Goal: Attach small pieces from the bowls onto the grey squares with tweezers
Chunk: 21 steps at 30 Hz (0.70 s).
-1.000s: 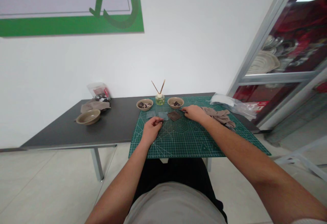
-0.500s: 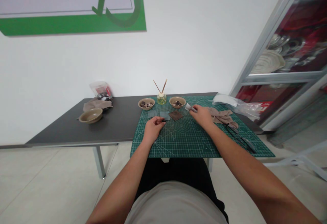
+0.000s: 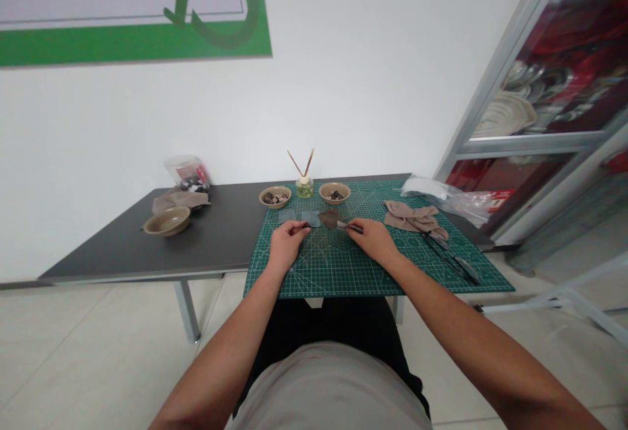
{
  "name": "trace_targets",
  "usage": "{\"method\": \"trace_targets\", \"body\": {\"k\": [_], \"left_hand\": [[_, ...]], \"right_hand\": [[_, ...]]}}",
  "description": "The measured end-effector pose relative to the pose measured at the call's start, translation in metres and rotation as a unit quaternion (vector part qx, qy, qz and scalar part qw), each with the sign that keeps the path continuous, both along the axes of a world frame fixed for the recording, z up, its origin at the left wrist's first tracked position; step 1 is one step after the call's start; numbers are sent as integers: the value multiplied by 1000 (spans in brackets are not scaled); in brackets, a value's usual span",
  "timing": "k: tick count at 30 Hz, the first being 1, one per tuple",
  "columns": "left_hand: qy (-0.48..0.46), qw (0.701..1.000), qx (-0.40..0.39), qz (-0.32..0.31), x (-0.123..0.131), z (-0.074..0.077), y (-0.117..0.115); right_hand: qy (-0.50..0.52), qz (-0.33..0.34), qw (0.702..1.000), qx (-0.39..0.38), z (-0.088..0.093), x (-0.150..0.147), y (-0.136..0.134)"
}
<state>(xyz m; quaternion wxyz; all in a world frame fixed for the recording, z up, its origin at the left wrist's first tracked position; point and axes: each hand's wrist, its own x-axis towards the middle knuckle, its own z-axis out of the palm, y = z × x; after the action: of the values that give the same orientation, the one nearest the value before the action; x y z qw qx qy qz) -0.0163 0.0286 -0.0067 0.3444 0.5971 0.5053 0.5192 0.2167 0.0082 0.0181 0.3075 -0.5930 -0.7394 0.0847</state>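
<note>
My left hand [image 3: 285, 243] rests curled on the green cutting mat [image 3: 373, 266], fingers pinched on a thin dark tool beside a grey-blue square patch [image 3: 310, 218]. A second grey-blue patch [image 3: 287, 215] lies further left. My right hand [image 3: 371, 239] is closed on a thin metal tool [image 3: 348, 226] whose tip points at a dark brown patch [image 3: 331, 218]. Two tan bowls [image 3: 275, 197] [image 3: 334, 192] of small dark pieces stand behind the patches.
A reed diffuser bottle [image 3: 305, 186] stands between the bowls. A beige cloth [image 3: 411, 216], long dark tools [image 3: 449, 254] and a clear plastic bag [image 3: 432, 189] lie to the right. An empty tan bowl [image 3: 167, 221], cloth and plastic jar [image 3: 187, 173] sit far left on the dark table [image 3: 206, 240].
My right hand has come back from the far right of the mat toward the brown patch, now holding a thin metal tool. My left hand has stayed put.
</note>
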Motion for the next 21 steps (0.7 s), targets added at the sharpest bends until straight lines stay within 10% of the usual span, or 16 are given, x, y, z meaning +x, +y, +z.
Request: {"method": "trace_targets", "body": {"k": [6,21], "left_hand": [[120,992,38,8,11,12,-8],[15,999,-25,-14,5,5,-1]], "right_hand": [[85,18,994,70,2,-28,3],[-41,135,983,121,-23,-66,4]]}}
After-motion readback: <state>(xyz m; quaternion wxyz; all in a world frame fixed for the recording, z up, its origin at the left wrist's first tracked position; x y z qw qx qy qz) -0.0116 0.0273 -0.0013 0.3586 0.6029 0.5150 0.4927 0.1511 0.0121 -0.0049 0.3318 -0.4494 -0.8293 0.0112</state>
